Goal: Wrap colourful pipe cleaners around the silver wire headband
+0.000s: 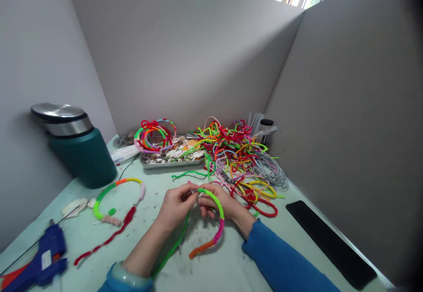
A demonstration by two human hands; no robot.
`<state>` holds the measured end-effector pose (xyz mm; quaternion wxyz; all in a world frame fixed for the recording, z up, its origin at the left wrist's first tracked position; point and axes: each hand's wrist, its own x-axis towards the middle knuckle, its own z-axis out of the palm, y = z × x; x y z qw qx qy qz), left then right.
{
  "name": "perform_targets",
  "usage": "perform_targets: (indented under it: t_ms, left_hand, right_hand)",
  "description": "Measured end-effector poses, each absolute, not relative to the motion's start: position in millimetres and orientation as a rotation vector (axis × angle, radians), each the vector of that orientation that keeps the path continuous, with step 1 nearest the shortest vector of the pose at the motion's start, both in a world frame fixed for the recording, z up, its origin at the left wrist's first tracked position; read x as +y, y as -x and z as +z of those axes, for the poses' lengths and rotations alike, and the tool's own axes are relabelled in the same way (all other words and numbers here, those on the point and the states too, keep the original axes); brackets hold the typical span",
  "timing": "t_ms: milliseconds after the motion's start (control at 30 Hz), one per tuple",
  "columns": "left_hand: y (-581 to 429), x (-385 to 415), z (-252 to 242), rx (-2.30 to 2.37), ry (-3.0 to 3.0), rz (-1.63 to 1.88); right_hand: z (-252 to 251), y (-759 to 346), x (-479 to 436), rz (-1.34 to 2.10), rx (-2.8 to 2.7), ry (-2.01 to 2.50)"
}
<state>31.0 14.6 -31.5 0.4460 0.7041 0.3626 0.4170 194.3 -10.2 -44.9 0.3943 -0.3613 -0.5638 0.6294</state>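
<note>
My left hand point(176, 206) and my right hand point(218, 201) meet at the front middle of the table, fingers closed on a wire hoop. Fuzzy pipe cleaner is wound round this hoop point(220, 223) in green, yellow-green, magenta and orange, and it curves down to an orange end. A loose green pipe cleaner point(175, 248) trails from between my hands toward the lower left. Bare wire shows at my left fingertips. To the left lies a second wrapped hoop point(109, 187), partly covered, with a red pipe cleaner point(115, 234) hanging off it.
Behind my hands, a metal tray point(172, 165) holds shells and several finished hoops point(153, 138). A tangled pipe cleaner heap point(231, 142), scissors point(269, 190) and grey wire point(271, 171) lie right of it. A glue gun point(46, 256), teal bottle point(81, 155) and black strip point(330, 243) flank the table.
</note>
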Motion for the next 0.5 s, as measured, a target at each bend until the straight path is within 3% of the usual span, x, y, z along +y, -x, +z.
perform_targets:
  t_ms: [500]
  left_hand:
    - [-31.8, 11.4, -28.1, 0.913, -1.825, 0.988]
  right_hand:
    - [-49.1, -185.9, -2.1, 1.461, -1.081, 0.850]
